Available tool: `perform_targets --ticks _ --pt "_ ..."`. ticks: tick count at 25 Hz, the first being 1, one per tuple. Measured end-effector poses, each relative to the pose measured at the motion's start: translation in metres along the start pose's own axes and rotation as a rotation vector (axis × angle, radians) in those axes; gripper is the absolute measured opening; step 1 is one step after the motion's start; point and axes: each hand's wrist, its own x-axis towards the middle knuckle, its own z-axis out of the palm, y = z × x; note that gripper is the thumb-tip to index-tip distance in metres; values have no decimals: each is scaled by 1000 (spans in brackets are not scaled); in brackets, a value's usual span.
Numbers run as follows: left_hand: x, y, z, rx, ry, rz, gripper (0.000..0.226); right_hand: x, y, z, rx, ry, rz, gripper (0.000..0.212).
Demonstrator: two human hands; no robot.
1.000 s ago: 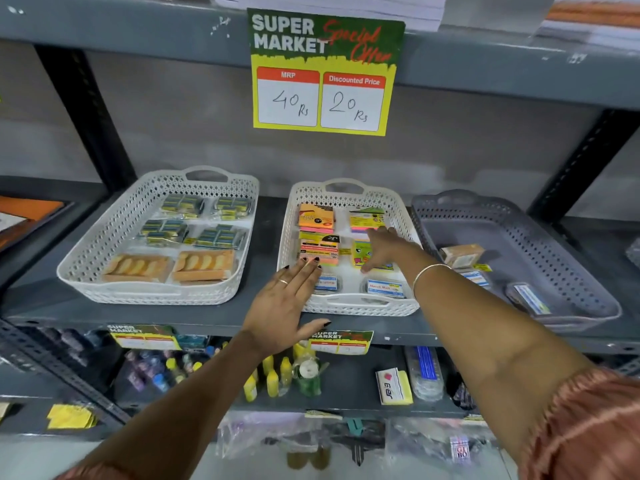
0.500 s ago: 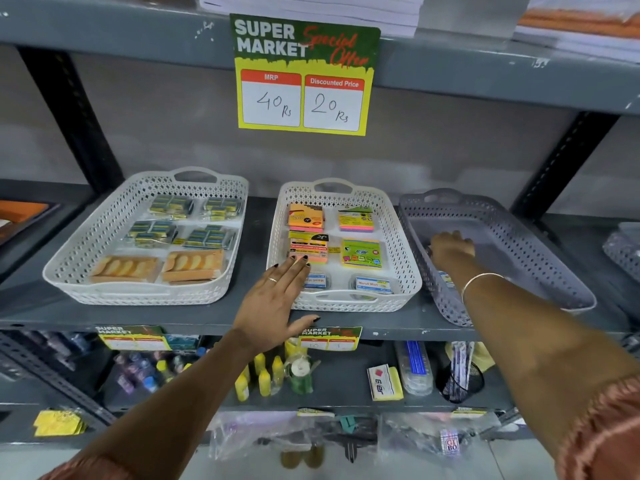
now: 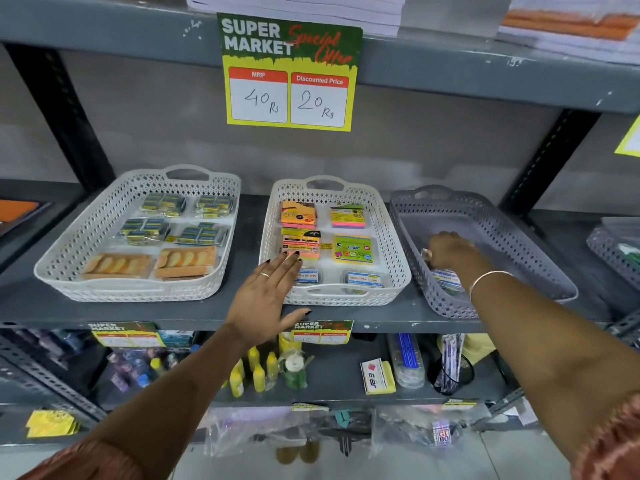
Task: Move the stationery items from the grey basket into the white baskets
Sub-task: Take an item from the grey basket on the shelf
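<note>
My right hand (image 3: 450,251) is inside the grey basket (image 3: 512,244) at the right of the shelf. Its fingers curl down over a small box (image 3: 425,253), of which only a corner peeks out at the left. A clear packet with a blue-and-white label (image 3: 446,278) lies just in front of that hand. My left hand (image 3: 266,299) hovers flat and open over the front left corner of the middle white basket (image 3: 391,244). That basket holds sticky-note pads (image 3: 353,249) and small labelled boxes (image 3: 363,280). The left white basket (image 3: 86,237) holds packs of small items.
A price sign (image 3: 289,72) hangs from the shelf above. The lower shelf (image 3: 332,375) carries yellow bottles, packets and a mesh cup. Another grey basket (image 3: 613,254) sits at the far right edge. Black shelf posts (image 3: 547,161) stand behind the baskets.
My right hand left the middle white basket, moved right into the grey basket and closed over the small box. My left hand stayed open by the middle basket's front corner.
</note>
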Motion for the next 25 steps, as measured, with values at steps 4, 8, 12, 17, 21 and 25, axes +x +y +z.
perform_targets --ticks 4,8,12,17,21,25 --pt "-1 1 -3 7 -26 -6 79 21 16 1 34 -182 -82 33" --pt "0 1 -4 29 -37 -10 79 21 25 -7 89 -289 -77 33" --pt "0 1 -3 31 -50 -1 79 20 29 -12 142 -334 -71 46" --pt "1 1 -7 30 -86 13 81 12 21 -19 185 -215 -29 28" --pt "-3 -19 -23 67 -70 13 87 -16 -5 -71 185 -47 -35 8" --pt "-25 -81 -58 129 -34 -173 91 -28 -63 -120 167 212 -104 50"
